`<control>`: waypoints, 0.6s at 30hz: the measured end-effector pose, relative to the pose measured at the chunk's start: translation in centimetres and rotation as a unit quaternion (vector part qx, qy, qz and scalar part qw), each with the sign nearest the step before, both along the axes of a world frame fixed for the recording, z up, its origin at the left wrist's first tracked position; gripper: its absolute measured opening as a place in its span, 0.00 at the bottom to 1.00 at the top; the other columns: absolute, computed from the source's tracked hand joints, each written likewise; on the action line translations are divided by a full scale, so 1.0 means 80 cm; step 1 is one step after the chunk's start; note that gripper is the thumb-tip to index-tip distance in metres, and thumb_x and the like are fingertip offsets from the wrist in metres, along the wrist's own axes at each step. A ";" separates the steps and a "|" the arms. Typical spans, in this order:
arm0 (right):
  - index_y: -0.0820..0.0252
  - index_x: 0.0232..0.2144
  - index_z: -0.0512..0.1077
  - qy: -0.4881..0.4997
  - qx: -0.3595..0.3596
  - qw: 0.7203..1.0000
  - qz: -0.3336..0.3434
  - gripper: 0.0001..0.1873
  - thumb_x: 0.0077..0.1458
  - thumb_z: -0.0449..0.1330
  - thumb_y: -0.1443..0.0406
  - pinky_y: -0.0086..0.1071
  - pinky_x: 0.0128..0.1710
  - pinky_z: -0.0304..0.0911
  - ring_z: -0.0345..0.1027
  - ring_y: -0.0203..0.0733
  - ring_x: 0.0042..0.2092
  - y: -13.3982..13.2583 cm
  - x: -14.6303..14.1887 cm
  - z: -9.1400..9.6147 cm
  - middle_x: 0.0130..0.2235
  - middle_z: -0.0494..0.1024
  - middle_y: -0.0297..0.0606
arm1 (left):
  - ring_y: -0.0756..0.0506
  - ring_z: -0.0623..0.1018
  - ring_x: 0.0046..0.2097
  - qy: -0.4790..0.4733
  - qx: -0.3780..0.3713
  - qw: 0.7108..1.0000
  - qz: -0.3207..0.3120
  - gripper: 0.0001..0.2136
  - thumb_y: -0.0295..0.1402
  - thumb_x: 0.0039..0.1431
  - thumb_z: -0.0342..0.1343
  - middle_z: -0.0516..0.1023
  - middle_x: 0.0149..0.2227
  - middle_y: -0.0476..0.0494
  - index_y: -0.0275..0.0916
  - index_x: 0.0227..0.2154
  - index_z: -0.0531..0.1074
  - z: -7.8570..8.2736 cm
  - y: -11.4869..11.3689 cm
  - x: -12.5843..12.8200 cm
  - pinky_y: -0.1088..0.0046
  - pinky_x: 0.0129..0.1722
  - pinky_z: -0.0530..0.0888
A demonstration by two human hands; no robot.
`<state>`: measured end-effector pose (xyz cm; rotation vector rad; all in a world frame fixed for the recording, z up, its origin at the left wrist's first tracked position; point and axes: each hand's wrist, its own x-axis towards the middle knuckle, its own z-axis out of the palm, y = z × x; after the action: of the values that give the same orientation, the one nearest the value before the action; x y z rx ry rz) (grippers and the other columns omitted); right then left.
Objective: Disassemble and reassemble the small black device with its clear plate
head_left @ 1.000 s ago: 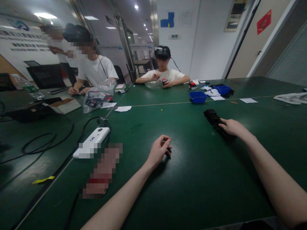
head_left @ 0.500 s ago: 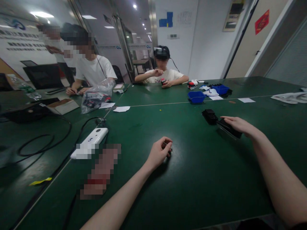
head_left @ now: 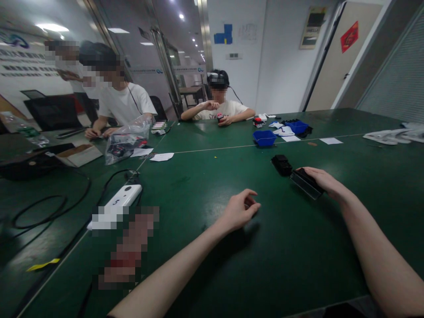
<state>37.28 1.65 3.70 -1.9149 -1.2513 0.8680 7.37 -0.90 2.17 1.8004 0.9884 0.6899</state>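
Observation:
My right hand (head_left: 320, 179) grips a flat black case (head_left: 306, 183) with a clear plastic edge, its fingers over the top and far side. The case is tilted, with its clear side turned toward me. Just left of it lies a dark, blocky stack (head_left: 281, 164) on the green table (head_left: 212, 265); I cannot make out its kind. My left hand (head_left: 241, 210) hovers over the middle of the table, thumb and forefinger apart and the other fingers loosely curled. Nothing shows in it.
A white power bank-like box (head_left: 117, 203) marked 5 lies at left among black cables. Farther back are a blue tray (head_left: 264, 138), papers (head_left: 161, 157) and a clear bag (head_left: 127, 140). Across the table a person (head_left: 218, 106) holds a small red-and-black thing; another person (head_left: 124, 99) sits at left.
My left hand has moved right, toward the black case, and its fingers have spread wider. In my right hand the case shows more of its clear side. The whole view has shifted slightly.

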 end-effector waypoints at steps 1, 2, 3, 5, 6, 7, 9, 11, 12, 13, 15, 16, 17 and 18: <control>0.55 0.41 0.75 0.022 -0.005 1.000 -0.001 0.19 0.55 0.47 0.59 0.33 0.36 0.64 0.72 0.45 0.39 0.000 -0.001 0.000 0.39 0.80 0.37 | 0.46 0.75 0.37 -0.012 -0.009 1.000 -0.007 0.16 0.36 0.53 0.55 0.74 0.37 0.41 0.37 0.45 0.67 0.000 0.003 0.023 0.68 0.37 0.73; 0.55 0.41 0.75 0.040 -0.006 0.999 -0.001 0.19 0.55 0.47 0.60 0.32 0.36 0.64 0.72 0.44 0.39 -0.001 -0.002 -0.001 0.38 0.80 0.37 | 0.45 0.75 0.39 -0.026 -0.020 0.999 -0.011 0.22 0.38 0.50 0.58 0.73 0.41 0.38 0.36 0.48 0.64 -0.001 0.007 0.047 0.68 0.36 0.74; 0.56 0.40 0.75 0.054 -0.003 0.999 -0.003 0.18 0.55 0.48 0.60 0.32 0.37 0.64 0.72 0.44 0.39 -0.001 -0.002 -0.001 0.38 0.80 0.37 | 0.44 0.74 0.40 -0.044 -0.026 0.999 -0.003 0.28 0.40 0.48 0.60 0.70 0.45 0.35 0.36 0.51 0.61 -0.005 0.012 0.072 0.68 0.36 0.74; 0.57 0.38 0.75 0.067 0.013 0.998 -0.002 0.18 0.54 0.48 0.60 0.32 0.38 0.64 0.72 0.43 0.39 -0.001 -0.002 -0.003 0.38 0.80 0.37 | 0.42 0.71 0.46 -0.081 -0.016 0.996 0.032 0.38 0.43 0.43 0.63 0.63 0.52 0.31 0.37 0.56 0.54 -0.016 0.022 0.118 0.67 0.39 0.73; 0.57 0.37 0.75 0.067 0.023 0.997 0.000 0.17 0.54 0.49 0.60 0.32 0.38 0.64 0.72 0.43 0.39 0.000 -0.001 -0.004 0.38 0.80 0.37 | 0.41 0.70 0.48 -0.089 -0.013 0.995 0.054 0.41 0.44 0.42 0.64 0.60 0.53 0.31 0.38 0.57 0.52 -0.022 0.027 0.138 0.65 0.42 0.72; 0.58 0.36 0.76 0.066 0.032 0.997 0.004 0.17 0.54 0.49 0.60 0.32 0.39 0.64 0.71 0.43 0.39 0.000 0.001 -0.005 0.37 0.80 0.37 | 0.41 0.70 0.48 -0.091 -0.017 0.993 0.078 0.43 0.44 0.40 0.65 0.59 0.53 0.31 0.38 0.57 0.50 -0.028 0.032 0.155 0.64 0.43 0.72; 0.58 0.34 0.76 0.063 0.046 0.997 0.012 0.17 0.53 0.49 0.60 0.32 0.40 0.63 0.71 0.43 0.39 0.001 0.003 -0.006 0.36 0.80 0.37 | 0.40 0.68 0.50 -0.100 -0.017 0.991 0.085 0.45 0.45 0.38 0.66 0.58 0.53 0.32 0.40 0.57 0.50 -0.038 0.040 0.180 0.62 0.45 0.70; 0.59 0.33 0.75 0.060 0.053 0.997 0.014 0.16 0.53 0.49 0.60 0.32 0.40 0.63 0.70 0.43 0.40 0.003 0.006 -0.008 0.36 0.79 0.37 | 0.41 0.70 0.48 -0.111 -0.014 0.990 0.082 0.44 0.45 0.36 0.67 0.59 0.52 0.34 0.41 0.56 0.51 -0.044 0.045 0.195 0.62 0.46 0.70; 0.59 0.33 0.75 0.059 0.055 0.997 0.015 0.16 0.52 0.49 0.60 0.31 0.40 0.63 0.70 0.43 0.40 0.004 0.007 -0.009 0.37 0.79 0.37 | 0.42 0.71 0.46 -0.116 -0.019 0.990 0.084 0.43 0.45 0.36 0.67 0.60 0.51 0.35 0.41 0.55 0.52 -0.046 0.047 0.201 0.62 0.46 0.70; 0.59 0.33 0.75 0.058 0.057 0.997 0.016 0.16 0.53 0.49 0.60 0.31 0.40 0.62 0.70 0.43 0.40 0.005 0.008 -0.010 0.37 0.79 0.37 | 0.42 0.71 0.45 -0.120 -0.024 0.989 0.085 0.42 0.45 0.36 0.68 0.61 0.50 0.35 0.40 0.54 0.53 -0.047 0.048 0.206 0.62 0.45 0.70; 0.59 0.33 0.74 0.058 0.061 0.996 0.020 0.17 0.53 0.48 0.59 0.31 0.40 0.62 0.70 0.43 0.40 0.006 0.009 -0.012 0.37 0.79 0.37 | 0.44 0.73 0.42 -0.136 -0.037 0.986 0.085 0.41 0.44 0.35 0.68 0.62 0.49 0.34 0.39 0.52 0.54 -0.049 0.051 0.214 0.62 0.44 0.71; 0.59 0.33 0.74 0.058 0.061 0.996 0.022 0.17 0.53 0.48 0.59 0.32 0.40 0.62 0.70 0.43 0.39 0.007 0.009 -0.013 0.37 0.79 0.37 | 0.44 0.73 0.42 -0.146 -0.045 0.985 0.081 0.41 0.43 0.34 0.69 0.64 0.48 0.34 0.39 0.50 0.55 -0.050 0.052 0.218 0.62 0.44 0.71; 0.59 0.34 0.74 0.058 0.062 0.996 0.025 0.17 0.54 0.47 0.59 0.32 0.40 0.62 0.70 0.43 0.39 0.007 0.009 -0.014 0.36 0.79 0.37 | 0.44 0.73 0.42 -0.156 -0.053 0.983 0.079 0.40 0.42 0.32 0.70 0.64 0.48 0.34 0.39 0.49 0.56 -0.051 0.054 0.221 0.63 0.44 0.71; 0.59 0.34 0.74 0.057 0.063 0.996 0.025 0.17 0.54 0.47 0.59 0.32 0.40 0.62 0.70 0.43 0.39 0.008 0.009 -0.015 0.36 0.79 0.37 | 0.44 0.74 0.42 -0.167 -0.069 0.980 0.082 0.40 0.40 0.31 0.71 0.65 0.47 0.35 0.39 0.48 0.57 -0.052 0.055 0.224 0.63 0.44 0.71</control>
<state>38.03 2.26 2.50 -1.7183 -1.2607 0.8901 25.28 3.49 -2.02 1.4345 0.9375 0.9658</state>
